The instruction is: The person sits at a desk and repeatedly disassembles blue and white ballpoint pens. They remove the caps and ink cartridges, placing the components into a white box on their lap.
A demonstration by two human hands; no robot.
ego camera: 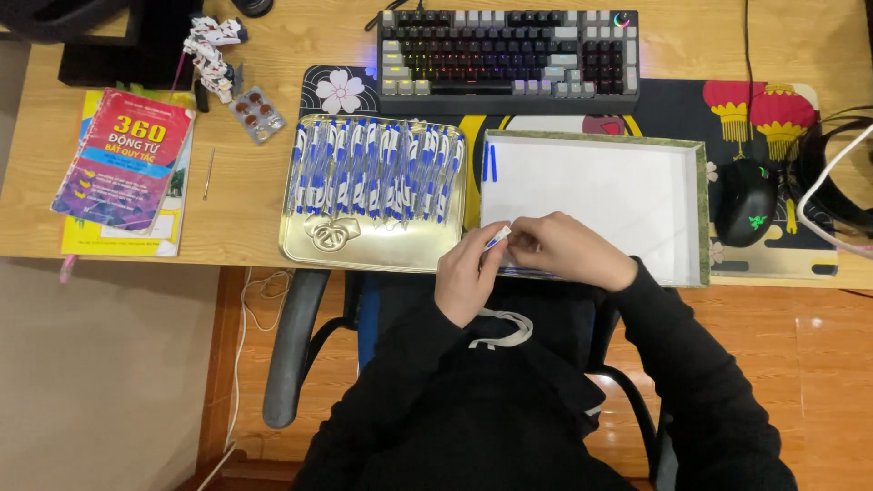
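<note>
Both hands (523, 255) together, fingertips pinching blue-white pen (497, 238), wrists bent inward

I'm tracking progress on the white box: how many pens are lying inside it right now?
2. Both blue pens lie side by side in the far left corner of the white box. The hands cover its near edge, so more may be hidden.

Left hand (468, 273) and right hand (568, 250) close together, fingers (518, 232) curled inward, black-sleeved forearms angled in.
</note>
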